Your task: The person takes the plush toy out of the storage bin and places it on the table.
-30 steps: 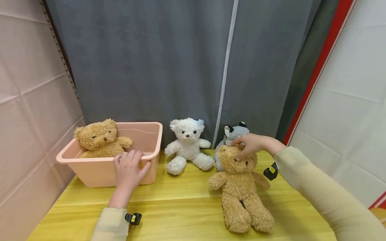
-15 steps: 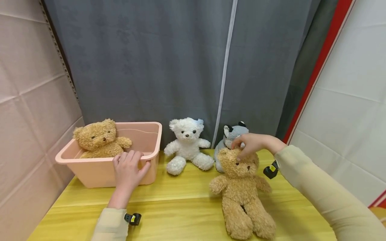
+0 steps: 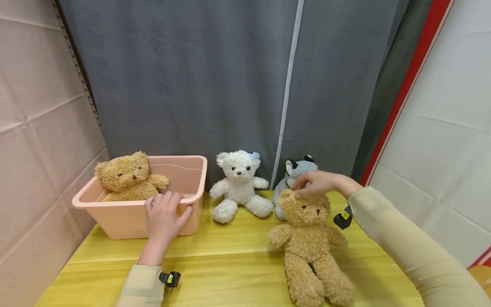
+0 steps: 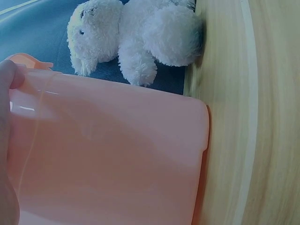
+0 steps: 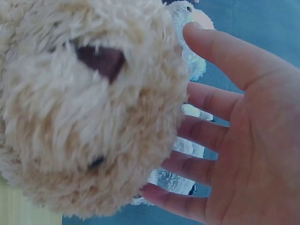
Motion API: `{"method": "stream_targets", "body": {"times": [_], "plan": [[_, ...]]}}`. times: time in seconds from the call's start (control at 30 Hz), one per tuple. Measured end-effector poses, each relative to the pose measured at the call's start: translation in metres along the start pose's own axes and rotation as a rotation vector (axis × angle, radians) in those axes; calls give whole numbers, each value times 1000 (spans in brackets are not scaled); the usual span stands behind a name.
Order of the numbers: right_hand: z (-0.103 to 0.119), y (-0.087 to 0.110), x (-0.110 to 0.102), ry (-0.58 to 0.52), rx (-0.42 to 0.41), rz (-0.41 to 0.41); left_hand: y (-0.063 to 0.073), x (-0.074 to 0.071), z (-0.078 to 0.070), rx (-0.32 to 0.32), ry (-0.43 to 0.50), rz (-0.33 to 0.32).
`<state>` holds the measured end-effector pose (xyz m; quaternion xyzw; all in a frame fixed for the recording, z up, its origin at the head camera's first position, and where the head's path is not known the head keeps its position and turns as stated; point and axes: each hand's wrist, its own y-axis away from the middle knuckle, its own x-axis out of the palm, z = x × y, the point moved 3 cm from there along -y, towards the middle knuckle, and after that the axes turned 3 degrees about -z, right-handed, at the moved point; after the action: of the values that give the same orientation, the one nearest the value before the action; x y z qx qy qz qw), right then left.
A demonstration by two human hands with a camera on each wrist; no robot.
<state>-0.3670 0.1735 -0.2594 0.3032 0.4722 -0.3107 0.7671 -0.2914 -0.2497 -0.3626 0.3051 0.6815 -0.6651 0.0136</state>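
Left hand (image 3: 164,216) – fingers hooked over the near rim of the pink tub (image 3: 119,218), thumb outside, gripping it. Right hand (image 3: 321,182) – fingers spread and loosely bent, reaching behind the head of the brown bear (image 3: 307,243), thumb clear of its fur; I have no hold on it. That bear faces me above the yellow table (image 3: 226,273), overlapping the grey plush (image 3: 301,168). Second brown bear (image 3: 128,175): inside my tub. White bear (image 3: 241,183): seated between tub and grey plush.
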Motion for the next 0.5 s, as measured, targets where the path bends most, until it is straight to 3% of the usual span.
{"method": "stream_targets", "body": {"times": [0.5], "plan": [[-10,5,-3,22,16,-43,0,0,0,0,9,-9]]}}
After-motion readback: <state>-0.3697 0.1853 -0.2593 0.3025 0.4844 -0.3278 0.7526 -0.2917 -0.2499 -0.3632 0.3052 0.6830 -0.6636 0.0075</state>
